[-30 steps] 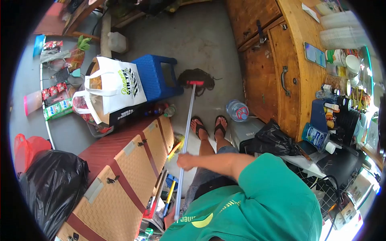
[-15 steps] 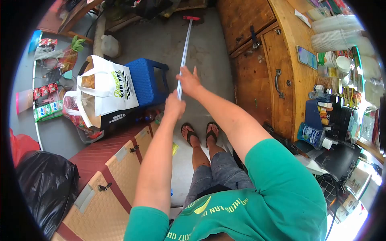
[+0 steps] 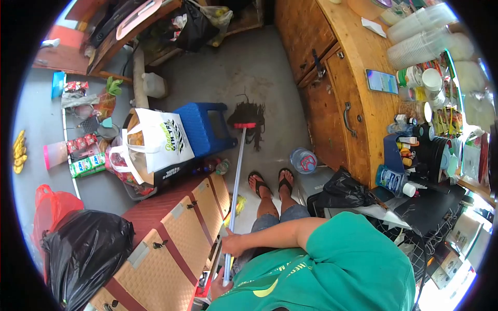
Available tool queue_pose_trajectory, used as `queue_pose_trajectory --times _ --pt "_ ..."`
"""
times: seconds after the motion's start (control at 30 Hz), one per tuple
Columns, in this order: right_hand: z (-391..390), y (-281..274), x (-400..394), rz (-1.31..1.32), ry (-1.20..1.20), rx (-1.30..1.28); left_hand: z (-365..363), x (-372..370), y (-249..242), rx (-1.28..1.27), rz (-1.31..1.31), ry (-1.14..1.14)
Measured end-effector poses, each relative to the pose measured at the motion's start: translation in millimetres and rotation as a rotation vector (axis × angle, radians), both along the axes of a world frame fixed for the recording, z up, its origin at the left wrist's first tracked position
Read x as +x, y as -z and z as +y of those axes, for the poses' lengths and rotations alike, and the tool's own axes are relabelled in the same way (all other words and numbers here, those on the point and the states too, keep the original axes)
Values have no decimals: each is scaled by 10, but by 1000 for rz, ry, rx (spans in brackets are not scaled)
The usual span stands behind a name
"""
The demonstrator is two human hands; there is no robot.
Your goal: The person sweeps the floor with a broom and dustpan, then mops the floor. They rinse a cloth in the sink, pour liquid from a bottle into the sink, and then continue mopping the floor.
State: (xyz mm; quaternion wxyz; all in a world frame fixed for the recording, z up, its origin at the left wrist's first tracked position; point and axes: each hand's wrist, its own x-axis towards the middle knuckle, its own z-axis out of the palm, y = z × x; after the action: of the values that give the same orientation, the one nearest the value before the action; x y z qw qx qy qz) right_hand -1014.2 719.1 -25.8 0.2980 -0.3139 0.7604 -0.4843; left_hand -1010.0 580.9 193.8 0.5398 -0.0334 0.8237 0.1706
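My right hand (image 3: 233, 243) is wrapped round the pale metal pole (image 3: 238, 181) of a mop, near the person's waist. Lower on the same pole, close to the green shirt, my left hand (image 3: 220, 285) grips its end and is partly hidden by the shirt. At the far end of the pole, the red mop head (image 3: 245, 125) rests on the grey floor (image 3: 207, 72). Its dark strands (image 3: 248, 111) spread out beyond it, away from the feet.
A blue stool (image 3: 202, 127) with a white bag (image 3: 166, 137) stands left of the mop. Right of the feet are a water jug (image 3: 303, 160) and a black plastic bag (image 3: 343, 191). Wooden cabinets (image 3: 329, 114) line the right side; a quilted tan case (image 3: 181, 228) is at lower left.
Both hands have drawn back toward the body with the pole. The mop head has come closer to the feet. The view has shifted, and the jug now shows.
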Motion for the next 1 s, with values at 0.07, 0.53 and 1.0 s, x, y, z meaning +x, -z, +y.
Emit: queue_pose_trajectory --times 0.07,0.53,1.0 --pt "311 204 -267 80 63 92 -39 16 514 294 66 -265" --pt "2830 708 -692 -711 1099 304 2960 -567 1807 563 138 58" --pt "3338 -639 608 -463 942 662 1098 -653 1543 355 193 345"
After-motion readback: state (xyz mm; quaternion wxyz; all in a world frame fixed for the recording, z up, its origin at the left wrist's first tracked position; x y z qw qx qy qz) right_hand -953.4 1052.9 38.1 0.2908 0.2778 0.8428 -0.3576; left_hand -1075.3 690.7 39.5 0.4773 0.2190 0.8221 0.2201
